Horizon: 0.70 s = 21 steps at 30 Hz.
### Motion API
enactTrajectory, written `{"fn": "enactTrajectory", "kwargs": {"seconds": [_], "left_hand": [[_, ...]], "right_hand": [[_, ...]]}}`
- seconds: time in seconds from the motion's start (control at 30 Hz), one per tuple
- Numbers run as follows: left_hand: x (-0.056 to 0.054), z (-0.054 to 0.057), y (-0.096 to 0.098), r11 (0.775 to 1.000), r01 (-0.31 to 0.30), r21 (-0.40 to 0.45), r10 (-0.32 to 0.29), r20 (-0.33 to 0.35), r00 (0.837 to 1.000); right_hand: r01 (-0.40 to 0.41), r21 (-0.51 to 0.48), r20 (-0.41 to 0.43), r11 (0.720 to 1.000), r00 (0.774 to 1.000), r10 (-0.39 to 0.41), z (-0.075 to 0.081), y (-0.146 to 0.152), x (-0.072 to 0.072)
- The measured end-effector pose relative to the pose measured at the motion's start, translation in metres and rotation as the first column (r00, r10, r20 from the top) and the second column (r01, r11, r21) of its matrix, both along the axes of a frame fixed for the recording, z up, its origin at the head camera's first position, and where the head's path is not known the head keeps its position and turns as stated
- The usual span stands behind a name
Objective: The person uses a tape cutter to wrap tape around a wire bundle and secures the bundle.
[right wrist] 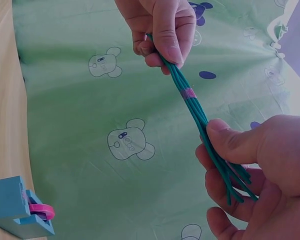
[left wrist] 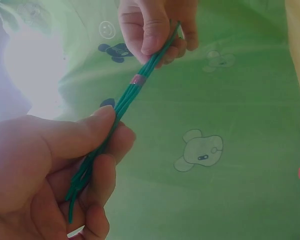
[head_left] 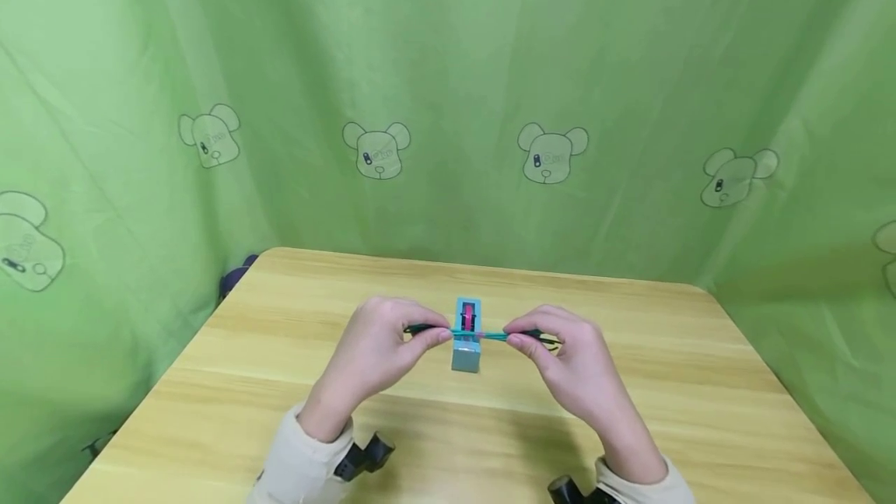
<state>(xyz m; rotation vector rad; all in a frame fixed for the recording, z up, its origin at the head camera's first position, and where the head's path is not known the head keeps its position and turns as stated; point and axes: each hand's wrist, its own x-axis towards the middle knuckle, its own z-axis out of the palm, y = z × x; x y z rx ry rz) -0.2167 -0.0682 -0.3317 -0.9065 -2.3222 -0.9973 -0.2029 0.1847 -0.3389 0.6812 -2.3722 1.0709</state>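
A thin bundle of green wires [head_left: 495,336] is stretched between both hands above the table. My left hand [head_left: 381,341] pinches one end between thumb and fingers, and my right hand [head_left: 570,360] pinches the other. Around the bundle's middle runs a narrow band of pink tape [right wrist: 188,93], with bare strands on either side. Loose wire ends splay out past the thumb in the right wrist view. Behind and below the bundle stands a blue tape dispenser [head_left: 466,358] holding a pink tape roll [head_left: 468,316]; the bundle crosses it in the head view.
The light wooden table [head_left: 700,379] extends around the dispenser. A green curtain [head_left: 448,61] printed with bear heads hangs behind and at both sides. Something purple [head_left: 234,278] shows beyond the table's left edge.
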Motion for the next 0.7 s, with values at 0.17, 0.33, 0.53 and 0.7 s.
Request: {"fn": "enactTrajectory", "kwargs": {"seconds": [0.17,0.33,0.53,0.7], "left_hand": [[0.001,-0.004,-0.004,1.000,0.003,-0.012,-0.003,0.007,1.000],[0.003,-0.010,-0.008,0.999,0.003,-0.045,-0.002,0.011,1.000],[0.010,-0.015,-0.010,0.995,-0.017,-0.094,0.021,0.040,0.999],[0.015,-0.019,-0.013,0.994,-0.024,-0.105,0.030,0.057,0.998]], "right_hand": [[-0.012,0.027,-0.006,1.000,1.000,0.012,-0.001,-0.002,0.000],[-0.029,0.059,-0.035,0.998,0.999,0.031,-0.006,-0.002,0.002],[-0.047,0.083,-0.031,0.995,0.998,0.050,-0.012,-0.003,0.007],[-0.069,0.091,-0.014,0.993,0.997,0.071,-0.017,-0.003,0.009]]}}
